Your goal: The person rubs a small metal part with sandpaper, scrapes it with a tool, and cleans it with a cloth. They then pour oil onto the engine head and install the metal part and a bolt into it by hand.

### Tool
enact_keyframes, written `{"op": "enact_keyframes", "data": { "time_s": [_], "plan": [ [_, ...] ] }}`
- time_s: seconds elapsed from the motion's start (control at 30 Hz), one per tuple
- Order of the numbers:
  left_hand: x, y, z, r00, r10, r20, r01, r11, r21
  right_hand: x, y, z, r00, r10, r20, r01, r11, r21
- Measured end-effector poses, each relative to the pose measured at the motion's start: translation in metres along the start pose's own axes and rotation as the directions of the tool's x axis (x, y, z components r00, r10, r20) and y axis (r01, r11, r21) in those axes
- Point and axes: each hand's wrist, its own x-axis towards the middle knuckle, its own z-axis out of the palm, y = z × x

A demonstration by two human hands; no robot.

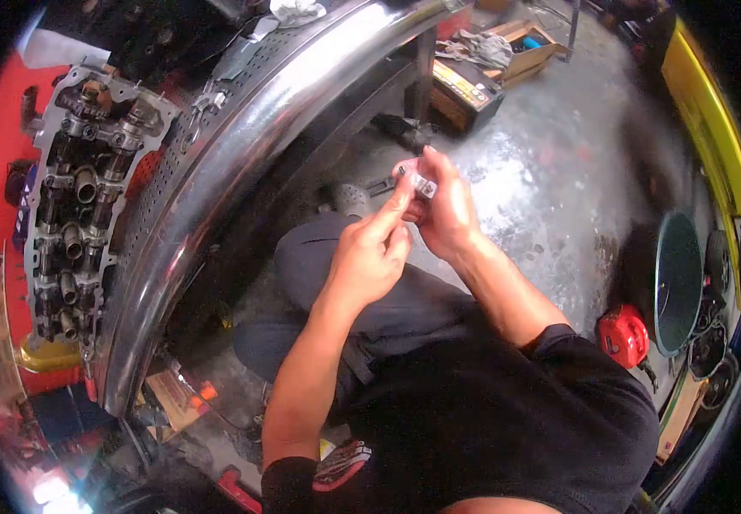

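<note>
My right hand (pixel 447 208) is raised above my legs, its fingers curled round a small silvery metal part (pixel 424 186). From the left, my left hand (pixel 370 261) meets it, with the index finger reaching to the same part and the other fingers curled in. Both hands' fingertips overlap there, so most of the part is hidden and its kind is too small to tell. To the left, a cylinder head (pixel 75 206) with camshafts and valve gear lies on the workbench, apart from both hands.
The bench's curved-looking shiny metal edge (pixel 242 128) runs along my left. A battery (pixel 465 90) and a wooden box (pixel 529 51) stand on the concrete floor (pixel 542 188) ahead. To the right are a red object (pixel 623 337) and a dark round basin (pixel 679 283).
</note>
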Motion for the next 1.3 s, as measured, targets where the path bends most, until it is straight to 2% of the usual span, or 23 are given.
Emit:
{"op": "enact_keyframes", "data": {
  "time_s": [0.1,0.2,0.23,0.3,0.37,0.4,0.43,0.47,0.53,0.63,0.67,0.7,0.8,0.83,0.9,0.93,0.97,1.0,1.07,1.1,1.13,1.2,1.3],
  "plan": [
    [0.005,0.009,-0.009,0.974,-0.125,0.187,0.108,0.989,0.097,-0.001,0.0,0.004,1.0,-0.017,-0.022,0.016,0.998,-0.059],
    [0.0,0.01,-0.002,0.992,-0.09,0.092,0.12,0.904,-0.409,0.003,-0.003,-0.001,1.0,0.014,0.006,-0.014,0.995,-0.094],
    [0.001,0.009,-0.004,0.988,-0.129,0.085,0.15,0.93,-0.335,0.002,-0.004,0.004,1.0,0.005,-0.012,-0.007,0.993,-0.119],
    [0.006,-0.002,-0.001,0.999,-0.028,0.023,0.03,0.996,-0.09,0.008,-0.001,0.006,1.0,0.013,0.015,-0.011,0.988,-0.155],
    [0.004,-0.004,-0.003,0.998,-0.044,0.052,0.053,0.98,-0.189,0.009,-0.003,0.014,0.998,0.054,0.045,-0.042,0.974,-0.222],
    [0.0,-0.003,-0.008,0.991,-0.082,0.102,0.116,0.906,-0.406,0.004,-0.008,0.029,0.999,0.042,0.034,-0.032,0.967,-0.253],
    [0.001,-0.001,-0.011,0.999,-0.035,-0.019,0.027,0.949,-0.315,0.007,-0.007,0.032,0.988,0.049,0.143,-0.012,0.968,-0.249],
    [-0.001,0.001,-0.018,0.993,0.017,-0.12,-0.041,0.977,-0.207,0.006,-0.006,0.047,0.994,0.06,0.093,-0.033,0.962,-0.27],
    [-0.008,0.01,-0.047,0.985,0.02,-0.172,0.057,0.901,0.43,0.023,0.002,0.059,0.938,0.068,0.34,-0.015,0.987,-0.157],
    [-0.025,0.018,-0.09,0.89,0.24,-0.388,0.077,0.759,0.646,0.013,0.009,0.119,0.918,0.078,0.389,0.023,0.968,-0.25],
    [-0.033,0.017,-0.102,0.843,0.318,-0.433,0.103,0.695,0.711,0.008,0.021,0.145,0.944,0.08,0.32,-0.013,0.978,-0.208],
    [-0.044,0.016,-0.115,0.852,0.294,-0.434,0.157,0.646,0.747,0.004,0.031,0.162,0.937,0.096,0.336,-0.016,0.972,-0.233],
    [-0.082,0.027,-0.149,0.875,0.089,-0.476,0.254,0.753,0.607,-0.004,0.063,0.199,0.866,0.187,0.463,-0.044,0.952,-0.303],
    [-0.089,0.016,-0.151,0.782,0.203,-0.589,-0.025,0.955,0.296,-0.014,0.07,0.214,0.85,0.227,0.475,-0.055,0.935,-0.35],
    [-0.12,0.009,-0.163,0.656,0.193,-0.73,-0.072,0.978,0.194,-0.029,0.088,0.238,0.871,0.269,0.412,-0.029,0.864,-0.503],
    [-0.127,0.005,-0.167,0.529,0.262,-0.807,-0.029,0.956,0.291,-0.031,0.098,0.247,0.828,0.35,0.437,-0.079,0.846,-0.528],
    [-0.134,0.001,-0.172,0.387,0.324,-0.863,0.043,0.929,0.368,-0.029,0.108,0.253,0.778,0.383,0.498,-0.006,0.797,-0.603],
    [-0.145,0.001,-0.178,0.333,0.364,-0.87,0.178,0.881,0.437,-0.027,0.123,0.258,0.758,0.324,0.567,0.136,0.771,-0.623],
    [-0.152,-0.005,-0.188,0.256,0.518,-0.816,0.294,0.763,0.576,-0.041,0.155,0.277,0.697,0.101,0.71,0.471,0.682,-0.559],
    [-0.157,-0.01,-0.191,0.237,0.525,-0.817,0.347,0.74,0.576,-0.061,0.151,0.286,0.72,0.208,0.662,0.414,0.637,-0.65],
    [-0.162,-0.014,-0.194,0.218,0.533,-0.817,0.4,0.715,0.573,-0.058,0.166,0.289,0.628,0.108,0.771,0.599,0.565,-0.567],
    [-0.175,-0.017,-0.2,0.206,0.517,-0.831,0.498,0.676,0.544,-0.061,0.18,0.292,0.62,0.25,0.743,0.473,0.637,-0.609],
    [-0.194,-0.021,-0.21,0.197,0.539,-0.819,0.575,0.613,0.542,-0.066,0.193,0.299,0.565,0.249,0.786,0.52,0.632,-0.574]
  ]
}}
